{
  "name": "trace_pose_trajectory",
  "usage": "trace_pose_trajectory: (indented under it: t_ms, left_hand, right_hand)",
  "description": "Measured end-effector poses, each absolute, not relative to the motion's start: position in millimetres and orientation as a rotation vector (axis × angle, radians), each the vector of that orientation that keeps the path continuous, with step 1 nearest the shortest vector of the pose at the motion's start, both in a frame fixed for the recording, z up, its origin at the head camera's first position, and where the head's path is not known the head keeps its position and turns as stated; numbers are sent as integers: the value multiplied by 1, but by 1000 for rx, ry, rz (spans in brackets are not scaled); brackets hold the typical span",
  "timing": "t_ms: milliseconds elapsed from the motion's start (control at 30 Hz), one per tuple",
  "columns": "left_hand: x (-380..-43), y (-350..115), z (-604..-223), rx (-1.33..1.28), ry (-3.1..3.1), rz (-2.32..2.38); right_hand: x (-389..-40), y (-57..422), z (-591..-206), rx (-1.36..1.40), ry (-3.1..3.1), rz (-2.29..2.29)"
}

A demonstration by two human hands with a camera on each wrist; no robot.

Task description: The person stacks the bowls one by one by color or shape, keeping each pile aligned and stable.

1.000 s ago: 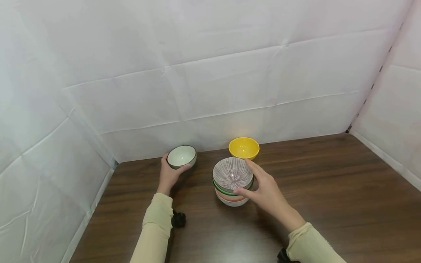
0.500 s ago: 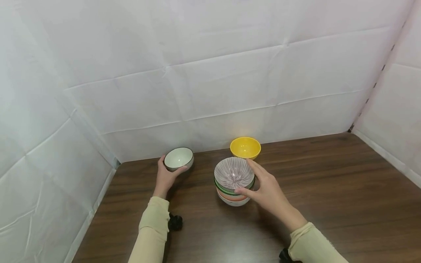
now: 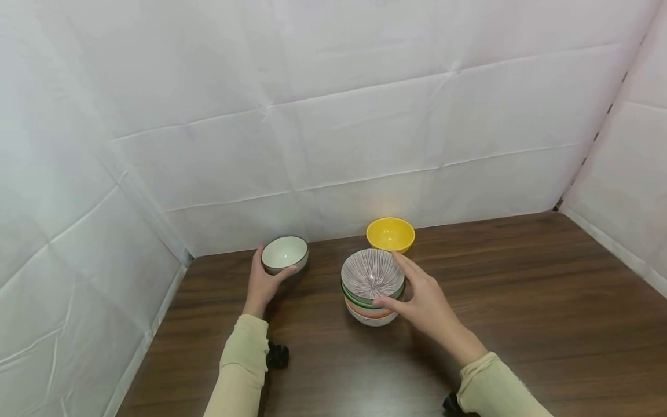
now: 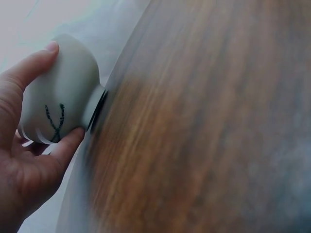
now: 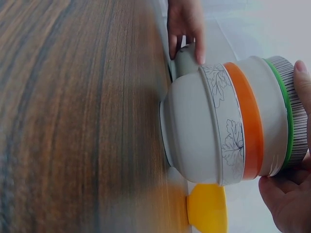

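In the head view my left hand (image 3: 262,284) grips a white bowl (image 3: 285,253) with a dark rim, near the table's back edge. The left wrist view shows a dark green mark on this bowl (image 4: 68,87); its foot is at the table top, with thumb and fingers on its side. My right hand (image 3: 424,301) holds a striped bowl (image 3: 371,272) by its side, thumb in front and fingers at the right. That bowl tops a stack, over a green-rimmed bowl (image 5: 272,116), an orange-banded bowl (image 5: 245,121) and a white leaf-patterned bowl (image 5: 194,126) resting on the table.
A yellow bowl (image 3: 391,233) stands behind the stack, close to the back wall (image 3: 354,145). The brown wooden table (image 3: 521,301) reaches white sheet walls at the back and both sides.
My left hand and the white bowl have shifted slightly left and down to the table. The right hand stays at the stack, and the view has turned a little.
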State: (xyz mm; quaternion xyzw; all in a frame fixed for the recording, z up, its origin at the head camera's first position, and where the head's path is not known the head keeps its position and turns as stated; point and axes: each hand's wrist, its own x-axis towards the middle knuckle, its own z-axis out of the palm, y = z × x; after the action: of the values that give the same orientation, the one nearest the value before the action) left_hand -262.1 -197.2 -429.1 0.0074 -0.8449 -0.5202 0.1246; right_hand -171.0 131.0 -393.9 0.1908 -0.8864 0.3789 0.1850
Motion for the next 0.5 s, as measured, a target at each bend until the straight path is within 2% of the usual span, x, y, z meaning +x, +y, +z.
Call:
trace_pose_trajectory:
  t_ms: [500]
  left_hand:
    - [-256, -196, -422, 24, -2414, -1570]
  right_hand:
    - [-171, 131, -394, 536, -2501, 1067]
